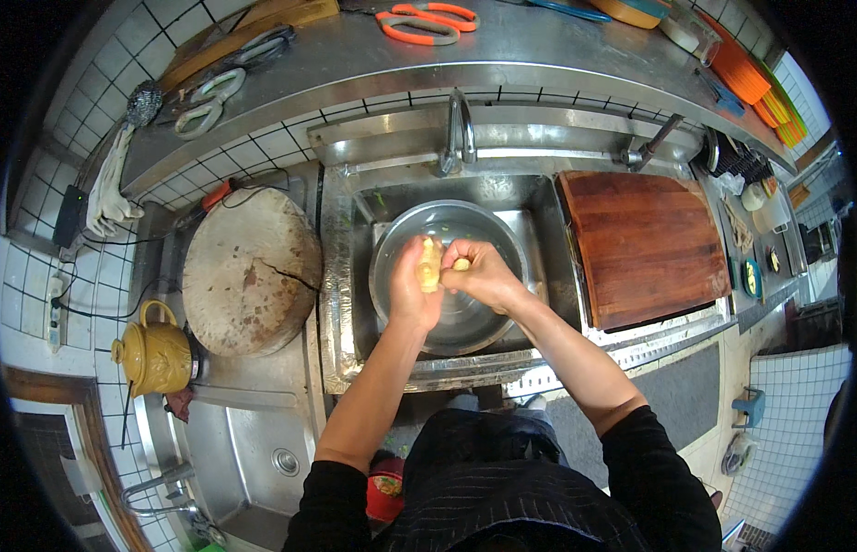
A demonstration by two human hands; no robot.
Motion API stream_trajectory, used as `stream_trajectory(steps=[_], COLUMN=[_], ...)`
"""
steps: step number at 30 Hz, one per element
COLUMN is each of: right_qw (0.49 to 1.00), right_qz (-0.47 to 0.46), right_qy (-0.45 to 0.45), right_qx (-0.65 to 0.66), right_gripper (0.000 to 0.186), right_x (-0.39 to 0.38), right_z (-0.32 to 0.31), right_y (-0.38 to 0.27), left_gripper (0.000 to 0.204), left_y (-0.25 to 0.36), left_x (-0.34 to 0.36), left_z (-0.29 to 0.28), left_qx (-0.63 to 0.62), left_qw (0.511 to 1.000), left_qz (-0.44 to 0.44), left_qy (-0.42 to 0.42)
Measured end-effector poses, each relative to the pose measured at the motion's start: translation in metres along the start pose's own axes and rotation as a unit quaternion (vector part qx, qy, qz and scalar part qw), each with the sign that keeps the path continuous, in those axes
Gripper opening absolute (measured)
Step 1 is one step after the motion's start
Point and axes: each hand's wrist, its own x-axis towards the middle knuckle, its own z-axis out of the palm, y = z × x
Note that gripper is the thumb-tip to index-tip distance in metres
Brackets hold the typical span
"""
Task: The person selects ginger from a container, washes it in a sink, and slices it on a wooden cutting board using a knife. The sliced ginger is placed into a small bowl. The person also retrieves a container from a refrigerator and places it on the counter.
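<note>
Bowl in sink, board right

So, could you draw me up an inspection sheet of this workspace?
Surface: steel counter with a sink set in it.
Things in hand: larger yellow piece and smaller yellow piece, both above a round metal bowl in the sink.
Clutter: orange-handled scissors on the steel shelf; cracked round chopping block left of the sink, wooden board right.
Fingers: left hand holds the larger piece; right hand pinches the smaller.
Cables: dark cable against the tiled wall, far left.
Surroundings: second sink, lower left; yellow lidded pot nearby.
</note>
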Motion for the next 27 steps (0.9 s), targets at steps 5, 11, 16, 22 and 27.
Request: stream_trajectory(steps=[5, 11, 16, 22, 27], right_qw=[0.994, 0.907, 0.808, 0.761, 0.789], right_qz=[0.083, 0.125, 0.198, -0.115, 0.149], right_qy=[0.063, -0.003, 0.057, -0.172, -0.015], right_qx=[0.023, -0.402, -0.552, -0.615, -0.596], right_gripper=[0.009, 0.013, 0.019, 0.025, 0.026], right_x=[0.016, 0.024, 0.054, 0.060, 0.104], right_z=[-0.019, -0.075, -0.090, -0.094, -0.097], right_y=[0.043, 0.195, 0.250, 0.303, 0.277], left_gripper=[0.024, 0.020, 0.031, 0.040, 0.039], left_y=[-0.014, -0.074, -0.127, -0.133, -0.122], left_x=[0.030, 0.062, 0.089, 0.100, 0.119], left_z=[-0.057, -0.182, -0.274, -0.243, -0.256], left_qx=[-0.147, 0.183, 0.741, 0.898, 0.871], left_qw=[0.984, 0.908, 0.660, 0.397, 0.472], left_qz=[-0.090, -0.232, -0.060, 0.035, -0.098], left_qy=[0.042, 0.298, 0.109, -0.185, 0.093])
